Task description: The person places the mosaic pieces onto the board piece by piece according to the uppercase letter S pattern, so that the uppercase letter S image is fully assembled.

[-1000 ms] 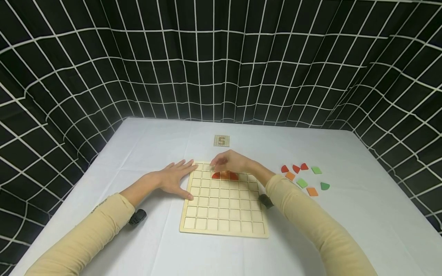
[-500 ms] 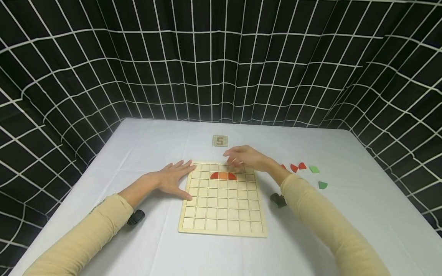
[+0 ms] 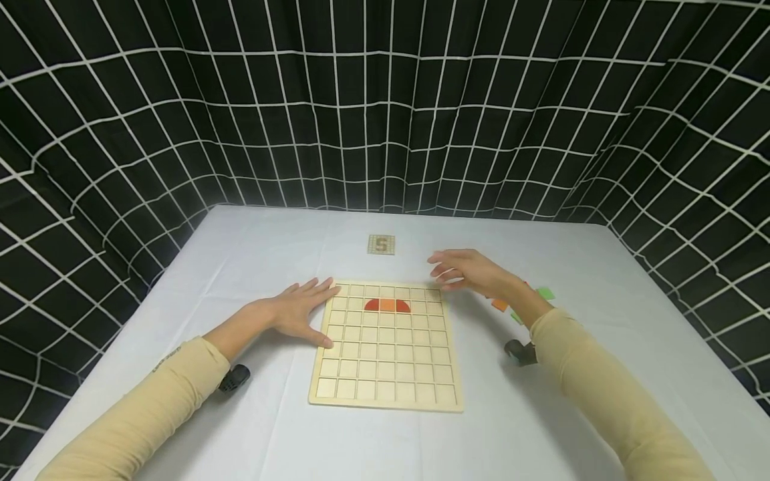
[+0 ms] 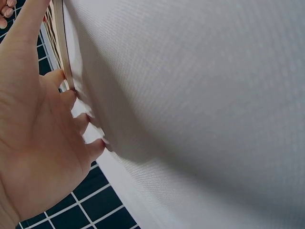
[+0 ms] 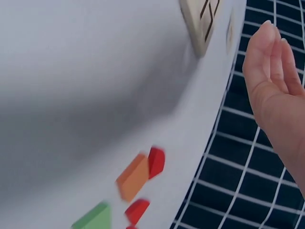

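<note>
A pale wooden grid board (image 3: 385, 361) lies flat on the white table. In its second row from the far side sit a red quarter-round tile (image 3: 372, 305), an orange square tile (image 3: 388, 305) and another red quarter-round tile (image 3: 403, 306), side by side. My left hand (image 3: 299, 312) rests at the board's left edge with fingers spread, thumb and fingertips touching the rim. Above the board's far right corner hovers my right hand (image 3: 469, 270), fingers loosely bent with nothing between them, as the right wrist view also shows.
Loose tiles lie right of the board, partly hidden by my right forearm: an orange square (image 5: 133, 177), a light green square (image 5: 94, 218) and red quarter-rounds (image 5: 156, 162). Beyond the board lies a small card (image 3: 381, 244) with an S-like figure. A black gridded curtain (image 3: 385, 120) encloses the table's back.
My right hand has moved right from over the coloured tiles to the board's far right corner, uncovering the red-orange-red row. The left hand has stayed at the left edge.
</note>
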